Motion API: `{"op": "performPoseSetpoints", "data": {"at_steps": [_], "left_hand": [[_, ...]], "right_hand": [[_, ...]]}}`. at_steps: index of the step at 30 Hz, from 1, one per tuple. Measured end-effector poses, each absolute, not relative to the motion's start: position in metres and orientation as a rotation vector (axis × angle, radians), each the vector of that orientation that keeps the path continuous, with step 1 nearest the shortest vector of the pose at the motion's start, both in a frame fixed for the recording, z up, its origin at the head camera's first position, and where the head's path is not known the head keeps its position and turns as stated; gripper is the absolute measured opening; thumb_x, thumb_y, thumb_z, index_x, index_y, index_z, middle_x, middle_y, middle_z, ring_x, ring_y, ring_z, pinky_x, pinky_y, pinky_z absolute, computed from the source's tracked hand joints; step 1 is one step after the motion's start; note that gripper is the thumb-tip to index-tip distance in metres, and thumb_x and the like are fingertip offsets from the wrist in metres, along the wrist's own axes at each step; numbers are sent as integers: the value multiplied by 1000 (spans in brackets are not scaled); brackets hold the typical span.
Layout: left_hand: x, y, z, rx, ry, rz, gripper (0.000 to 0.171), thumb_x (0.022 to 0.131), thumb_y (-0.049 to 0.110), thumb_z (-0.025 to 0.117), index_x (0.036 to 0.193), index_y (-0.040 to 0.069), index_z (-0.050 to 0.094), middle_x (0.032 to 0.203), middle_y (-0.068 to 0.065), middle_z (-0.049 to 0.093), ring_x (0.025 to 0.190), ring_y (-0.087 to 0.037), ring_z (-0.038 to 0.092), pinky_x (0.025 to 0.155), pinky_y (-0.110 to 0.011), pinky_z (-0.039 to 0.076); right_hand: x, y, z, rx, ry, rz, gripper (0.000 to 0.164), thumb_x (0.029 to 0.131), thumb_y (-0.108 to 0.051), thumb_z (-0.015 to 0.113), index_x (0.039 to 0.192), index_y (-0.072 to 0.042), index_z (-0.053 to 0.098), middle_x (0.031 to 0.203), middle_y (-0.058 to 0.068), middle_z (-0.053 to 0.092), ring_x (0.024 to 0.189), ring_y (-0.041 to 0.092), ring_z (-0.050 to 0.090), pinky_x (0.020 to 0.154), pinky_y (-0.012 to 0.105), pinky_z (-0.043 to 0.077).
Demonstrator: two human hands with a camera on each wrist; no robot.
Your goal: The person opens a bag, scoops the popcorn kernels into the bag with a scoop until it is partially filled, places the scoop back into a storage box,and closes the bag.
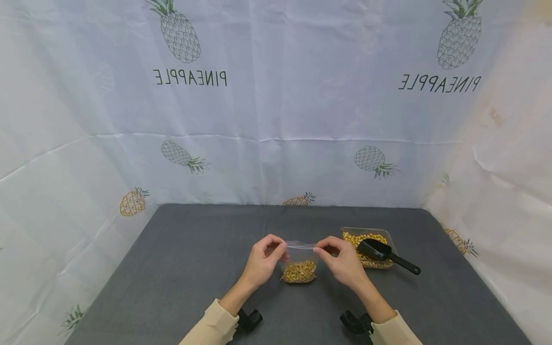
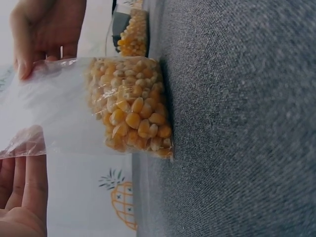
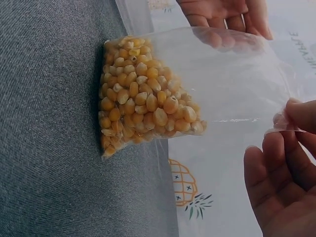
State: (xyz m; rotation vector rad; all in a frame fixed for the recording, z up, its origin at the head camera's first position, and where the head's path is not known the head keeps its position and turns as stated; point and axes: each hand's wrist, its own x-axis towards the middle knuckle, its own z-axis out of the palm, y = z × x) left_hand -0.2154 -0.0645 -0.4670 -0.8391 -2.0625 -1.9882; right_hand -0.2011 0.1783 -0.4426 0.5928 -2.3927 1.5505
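A clear zip bag (image 1: 299,271) partly filled with yellow corn kernels (image 2: 136,111) stands upright on the dark grey table. My left hand (image 1: 263,258) pinches the bag's top edge at its left corner. At the opposite corner, the thumb and fingers of my right hand (image 1: 340,261) pinch the same edge. Between the two hands the top strip is stretched nearly straight. In the right wrist view the kernels (image 3: 140,98) fill the lower part, and the upper part is bare film. Whether the seal is closed I cannot tell.
Behind my right hand stands a clear rectangular container (image 1: 390,237) of corn kernels. A black scoop (image 1: 379,251) lies across it, its handle sticking out over the right side. The grey table (image 1: 185,273) ends at a pineapple-print curtain (image 1: 276,172).
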Motion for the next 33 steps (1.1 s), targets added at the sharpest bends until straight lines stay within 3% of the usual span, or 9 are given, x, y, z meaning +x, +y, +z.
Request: {"op": "performPoseSetpoints", "data": {"at_steps": [4, 8, 15, 20, 22, 25, 30, 33], "left_hand": [[-216, -65, -466, -846, -2097, -1987, 14, 100, 1, 62, 112, -6, 63, 96, -21, 67, 79, -35, 70, 73, -41, 59], [-218, -62, -464, -826, -2173, -1953, 18, 97, 0, 66, 115, -5, 65, 103, -19, 67, 80, -29, 70, 73, -35, 58], [-211, -56, -447, -819, -2236, -1887, 11, 97, 0, 66, 104, -8, 69, 89, -21, 68, 74, -43, 64, 69, -29, 54], [-201, -56, -433, -794, -2219, -1888, 9, 98, 1, 66, 101, -7, 70, 88, -18, 68, 74, -18, 66, 71, -29, 55], [-200, -56, -432, -787, -2212, -1893, 9, 97, 1, 66, 101, -6, 70, 89, -18, 69, 75, -14, 66, 72, -29, 56], [-201, -56, -434, -775, -2211, -1901, 9, 97, 1, 67, 101, -6, 70, 89, -18, 69, 74, -21, 67, 72, -29, 56], [-203, -55, -436, -777, -2211, -1916, 11, 98, 2, 66, 101, -8, 70, 86, -21, 68, 74, -45, 64, 70, -30, 56], [-205, -56, -440, -771, -2213, -1925, 12, 98, 3, 66, 101, -8, 70, 87, -22, 68, 74, -49, 63, 69, -32, 56]], "right_hand": [[-201, 178, -442, 575, -2403, 1574, 7, 96, -15, 72, 97, -9, 75, 90, -1, 69, 76, 17, 64, 69, 30, 52], [-200, 177, -441, 564, -2409, 1594, 8, 96, -16, 72, 97, -9, 75, 91, 0, 69, 77, 23, 65, 69, 30, 52], [-200, 176, -441, 565, -2408, 1613, 14, 96, -18, 72, 101, -4, 74, 92, 1, 69, 78, 24, 65, 70, 30, 52], [-199, 176, -441, 550, -2411, 1632, 10, 96, -18, 73, 100, -9, 75, 92, 2, 70, 79, 26, 65, 70, 30, 52], [-199, 176, -440, 547, -2413, 1633, 8, 96, -18, 73, 99, -11, 75, 92, 2, 70, 79, 29, 65, 70, 30, 52], [-200, 175, -440, 539, -2421, 1630, 8, 96, -18, 73, 98, -11, 75, 92, 2, 69, 78, 30, 65, 69, 30, 52], [-200, 175, -441, 517, -2433, 1638, 13, 95, -18, 73, 100, -6, 74, 92, 3, 69, 77, 19, 64, 68, 30, 51], [-200, 174, -441, 520, -2437, 1643, 12, 95, -18, 73, 102, -8, 74, 94, 3, 69, 78, 15, 63, 69, 30, 51]]}}
